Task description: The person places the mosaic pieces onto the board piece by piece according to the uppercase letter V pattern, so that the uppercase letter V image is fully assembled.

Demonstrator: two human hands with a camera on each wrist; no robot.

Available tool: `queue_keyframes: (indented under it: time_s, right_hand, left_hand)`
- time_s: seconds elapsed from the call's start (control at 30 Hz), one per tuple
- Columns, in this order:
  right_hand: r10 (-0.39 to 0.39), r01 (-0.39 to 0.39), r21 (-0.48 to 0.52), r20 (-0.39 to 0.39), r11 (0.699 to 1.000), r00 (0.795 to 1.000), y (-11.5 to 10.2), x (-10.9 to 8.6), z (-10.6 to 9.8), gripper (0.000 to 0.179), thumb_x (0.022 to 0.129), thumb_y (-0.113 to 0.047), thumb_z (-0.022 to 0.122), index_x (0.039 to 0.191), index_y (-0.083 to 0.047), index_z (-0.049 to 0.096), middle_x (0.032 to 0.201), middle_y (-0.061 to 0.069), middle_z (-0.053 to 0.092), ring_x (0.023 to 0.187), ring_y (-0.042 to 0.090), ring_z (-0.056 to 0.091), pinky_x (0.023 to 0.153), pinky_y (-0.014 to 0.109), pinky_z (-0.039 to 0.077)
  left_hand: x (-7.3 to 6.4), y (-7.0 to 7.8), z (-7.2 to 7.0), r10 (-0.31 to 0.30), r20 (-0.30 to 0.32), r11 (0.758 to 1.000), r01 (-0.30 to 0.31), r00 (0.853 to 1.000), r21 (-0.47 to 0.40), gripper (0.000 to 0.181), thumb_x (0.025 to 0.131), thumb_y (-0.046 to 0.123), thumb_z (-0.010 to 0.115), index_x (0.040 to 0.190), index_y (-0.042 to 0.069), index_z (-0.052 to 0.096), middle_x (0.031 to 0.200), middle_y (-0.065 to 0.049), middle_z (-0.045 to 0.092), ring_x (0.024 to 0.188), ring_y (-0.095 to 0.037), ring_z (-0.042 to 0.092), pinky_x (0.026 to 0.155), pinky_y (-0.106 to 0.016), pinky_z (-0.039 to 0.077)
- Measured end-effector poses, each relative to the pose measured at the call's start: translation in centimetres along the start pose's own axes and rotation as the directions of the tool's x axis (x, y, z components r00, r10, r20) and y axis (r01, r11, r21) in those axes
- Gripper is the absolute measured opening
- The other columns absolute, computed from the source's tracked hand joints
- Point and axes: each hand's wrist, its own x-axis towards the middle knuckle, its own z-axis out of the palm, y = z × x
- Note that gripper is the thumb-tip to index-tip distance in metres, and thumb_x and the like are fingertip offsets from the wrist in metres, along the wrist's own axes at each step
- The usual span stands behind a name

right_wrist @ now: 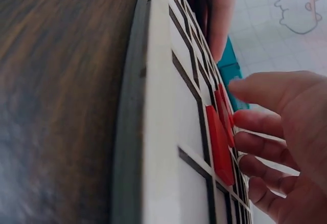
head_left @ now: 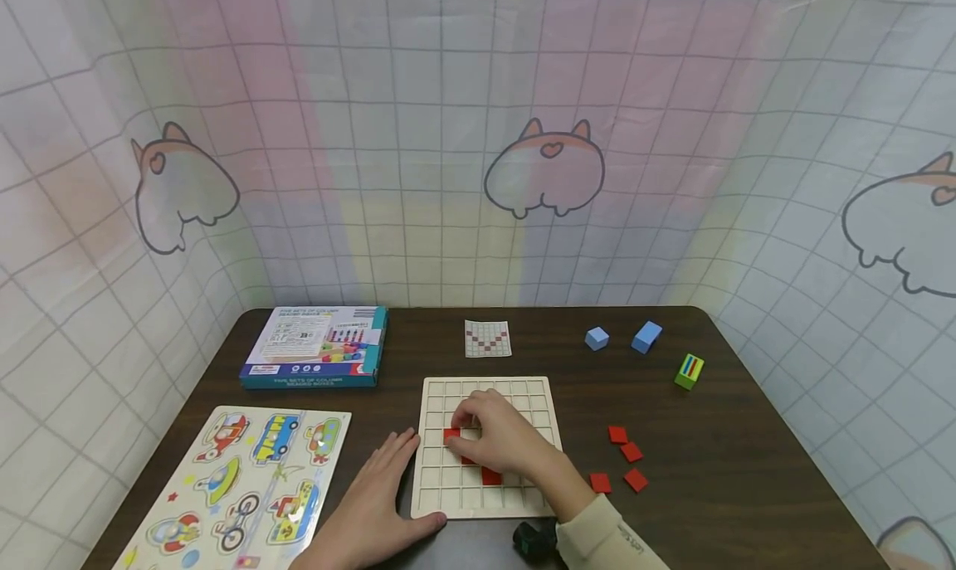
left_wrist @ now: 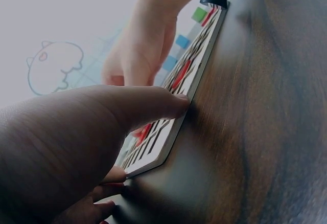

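Note:
A pale square grid board (head_left: 548, 404) lies on the table in front of me. Three red tiles show on it: one near its left side (head_left: 451, 434), one partly under my hand (head_left: 467, 460) and one by the middle (head_left: 490, 476). My right hand (head_left: 496, 433) is over the board, thumb and index finger at opposite edges of the leftmost tile; its other fingers (right_wrist: 263, 147) are loosely curved. My left hand (head_left: 381, 499) lies spread at the board's left side, fingertips along the edge. Its thumb (left_wrist: 166, 101) rests on the near edge.
Several loose red tiles (head_left: 631, 451) lie right of the board. Behind them are two blue blocks (head_left: 597, 338) (head_left: 646, 337) and a striped green block (head_left: 689, 372). A patterned card (head_left: 488, 338) lies behind the board, a boxed set (head_left: 314, 346) and a picture puzzle (head_left: 254, 479) at left.

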Motion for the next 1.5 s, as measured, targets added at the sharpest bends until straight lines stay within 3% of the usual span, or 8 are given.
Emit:
queue_keyframes:
  time_s: [0.3, 0.6, 0.97, 1.3, 1.5]
  right_hand:
    - [-0.01, 0.01, -0.019, 0.006, 1.0, 1.0, -0.1, 0.1, 0.1, 0.011, 0.099, -0.028, 0.084, 0.105, -0.019, 0.08, 0.104, -0.003, 0.072, 0.103, 0.016, 0.061, 0.095, 0.035, 0.056]
    - [-0.016, 0.014, 0.048, 0.043, 0.999, 0.999, -0.3, -1.0, -1.8, 0.01, 0.102, -0.027, 0.08, 0.109, -0.02, 0.08, 0.108, -0.005, 0.073, 0.109, 0.017, 0.062, 0.096, 0.033, 0.057]
    - [-0.014, 0.01, 0.071, 0.06, 0.997, 0.998, 1.0, -2.7, -3.4, 0.011, 0.105, -0.024, 0.075, 0.114, -0.019, 0.079, 0.113, -0.003, 0.075, 0.113, 0.021, 0.066, 0.103, 0.04, 0.058]
    - [0.007, -0.01, 0.079, 0.036, 0.997, 0.999, 2.2, -4.1, -3.9, 0.015, 0.102, -0.026, 0.081, 0.115, -0.018, 0.079, 0.109, -0.005, 0.075, 0.106, 0.02, 0.066, 0.097, 0.04, 0.06]
    - [0.051, -0.053, 0.123, 0.018, 0.991, 0.999, 3.4, -5.3, -4.8, 0.021, 0.101, -0.029, 0.083, 0.119, -0.018, 0.078, 0.115, -0.004, 0.076, 0.109, 0.019, 0.067, 0.099, 0.045, 0.061]
  left_hand:
    - [0.0, 0.0, -0.1, -0.014, 0.014, 1.0, 0.014, 1.0, -0.007, 0.124, 0.077, 0.077, 0.088, 0.173, 0.015, 0.04, 0.18, -0.009, 0.039, 0.172, -0.039, 0.025, 0.136, -0.07, 0.026]
    - [0.1, 0.0, 0.0, -0.001, 0.009, 1.0, 0.001, 1.0, -0.003, 0.122, 0.077, 0.077, 0.088, 0.173, 0.016, 0.041, 0.18, -0.006, 0.039, 0.173, -0.037, 0.024, 0.137, -0.07, 0.025]
    - [0.0, 0.1, 0.0, -0.024, 0.017, 1.0, 0.024, 1.0, 0.003, 0.125, 0.076, 0.079, 0.087, 0.173, 0.017, 0.04, 0.181, -0.006, 0.038, 0.173, -0.037, 0.024, 0.137, -0.07, 0.025]
    - [0.0, 0.0, 0.0, -0.016, 0.009, 1.0, 0.016, 1.0, 0.005, 0.125, 0.076, 0.079, 0.088, 0.173, 0.018, 0.04, 0.181, -0.005, 0.038, 0.173, -0.038, 0.024, 0.137, -0.07, 0.025]
    - [0.0, 0.1, 0.0, -0.012, 0.006, 1.0, 0.012, 1.0, 0.007, 0.124, 0.076, 0.078, 0.088, 0.173, 0.018, 0.04, 0.181, -0.004, 0.038, 0.173, -0.037, 0.024, 0.138, -0.069, 0.024]
